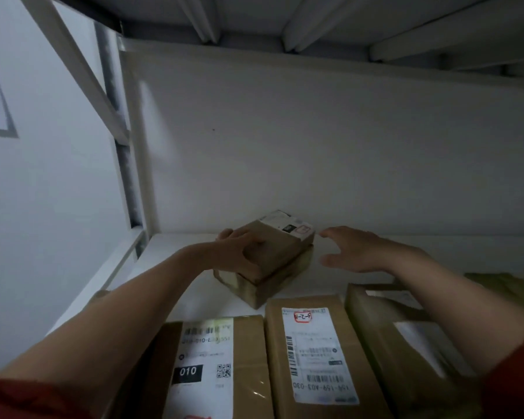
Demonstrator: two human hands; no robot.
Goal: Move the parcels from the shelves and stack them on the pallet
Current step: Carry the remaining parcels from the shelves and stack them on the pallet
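Small top parcel [280, 241]: brown carton with a white label on the far end. It sits on a second small parcel [263, 290] of about the same footprint, turned slightly off from it. The two-box stack is at the back of the white shelf [176, 249], near the back panel [315, 146], left of centre.

Left hand [239, 252] grips the top parcel at its near-left corner. The thumb is on the near face and the fingers wrap the left side. Can't tell if the box is lifted off the lower one.

Right hand [363, 252] is spread wide and holds nothing. Its fingers point at the stack, just to the right of it, not touching. Both forearms are bare, with red sleeves [18, 397] at the frame edges.

Front of the shelf holds three larger cartons side by side:
- The left carton [248, 358] has a white label with a black "010" block and a QR code.
- The middle carton [366, 373] has a barcode label with a red-outlined handwritten tag.
- The right carton [384, 328] is partly under the right forearm, and its label is blurred.

An olive item [502, 285] sits at far right, too dim to identify.

The underside of the upper shelf [285, 22] is overhead. A metal upright [127, 176] with a diagonal brace is at left.
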